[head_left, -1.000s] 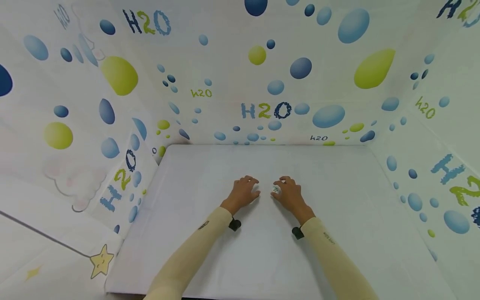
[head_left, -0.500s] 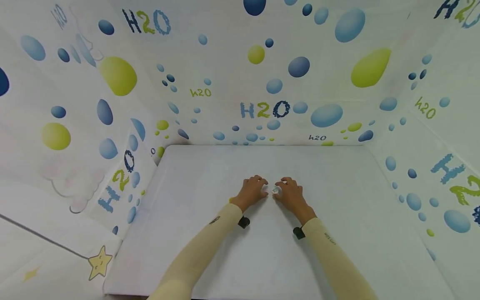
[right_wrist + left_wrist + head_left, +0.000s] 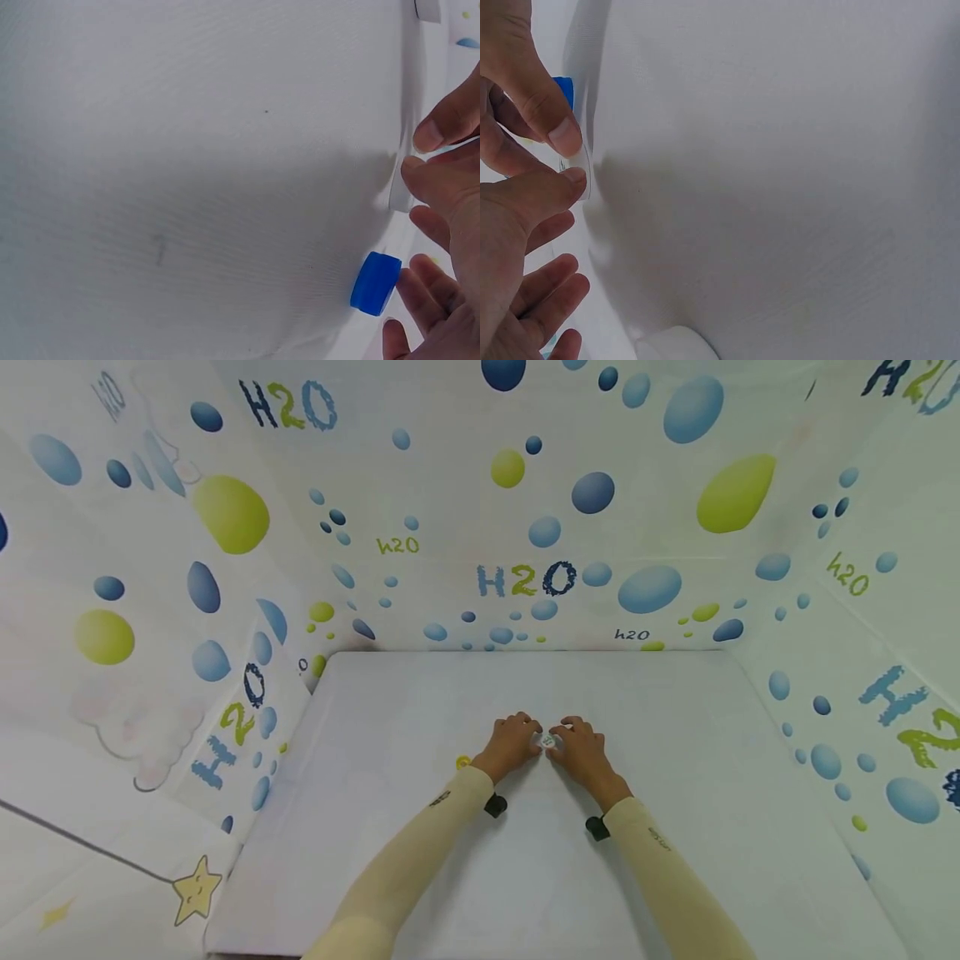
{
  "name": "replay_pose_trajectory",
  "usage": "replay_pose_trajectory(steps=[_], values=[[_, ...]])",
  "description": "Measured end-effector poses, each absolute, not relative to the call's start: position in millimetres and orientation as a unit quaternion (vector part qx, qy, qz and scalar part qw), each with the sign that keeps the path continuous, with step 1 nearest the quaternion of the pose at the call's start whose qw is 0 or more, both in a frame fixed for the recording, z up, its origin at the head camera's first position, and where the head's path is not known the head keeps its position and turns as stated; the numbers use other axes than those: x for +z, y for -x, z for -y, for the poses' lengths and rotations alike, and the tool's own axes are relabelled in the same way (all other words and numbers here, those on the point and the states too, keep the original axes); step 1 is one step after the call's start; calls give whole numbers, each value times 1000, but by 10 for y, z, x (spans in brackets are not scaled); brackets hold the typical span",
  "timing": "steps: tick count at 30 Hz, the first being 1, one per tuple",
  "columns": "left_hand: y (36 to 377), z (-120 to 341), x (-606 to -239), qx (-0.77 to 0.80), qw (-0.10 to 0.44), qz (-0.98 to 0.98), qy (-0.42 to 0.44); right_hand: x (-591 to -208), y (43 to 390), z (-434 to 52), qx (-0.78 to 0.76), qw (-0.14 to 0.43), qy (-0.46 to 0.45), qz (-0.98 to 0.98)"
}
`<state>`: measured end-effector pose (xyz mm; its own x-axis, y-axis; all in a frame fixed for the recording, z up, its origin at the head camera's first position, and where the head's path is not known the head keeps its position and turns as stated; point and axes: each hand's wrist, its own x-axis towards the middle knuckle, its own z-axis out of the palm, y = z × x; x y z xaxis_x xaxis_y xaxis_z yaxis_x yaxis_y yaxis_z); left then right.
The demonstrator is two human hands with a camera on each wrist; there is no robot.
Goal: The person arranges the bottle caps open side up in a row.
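Observation:
A small white cap (image 3: pixel 548 741) with dark print on its top sits between my two hands over the white table. My right hand (image 3: pixel 583 752) grips its right side between thumb and fingers. From the left, my left hand (image 3: pixel 512 745) pinches at the facing edge, its thumb tip right at the rim in the left wrist view. Both thumbs meet near the white rim (image 3: pixel 584 184) there; the fingers partly hide it. A blue bottle cap (image 3: pixel 376 283) shows beside the right hand's lower fingers in the right wrist view.
A yellow ring-like piece (image 3: pixel 462 762) lies just left of my left wrist. Another white rounded piece (image 3: pixel 678 345) shows at the bottom of the left wrist view. Printed cloth walls (image 3: pixel 420 602) enclose the white table (image 3: pixel 405 693) at the back and sides.
My left hand has moved right until its fingertips reach the white cap. The yellow piece has come into view behind its wrist. My right hand keeps its place and grip.

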<state>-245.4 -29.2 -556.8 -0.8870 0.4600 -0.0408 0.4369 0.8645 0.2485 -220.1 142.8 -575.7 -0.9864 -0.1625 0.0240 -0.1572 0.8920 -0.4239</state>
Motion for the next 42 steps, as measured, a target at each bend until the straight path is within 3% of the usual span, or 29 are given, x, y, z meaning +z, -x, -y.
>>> replay_pose_trajectory(steps=[42], values=[[2419, 243, -5614, 116, 24, -963, -241, -5814, 2199, -1437, -218, -16, 90, -972]])
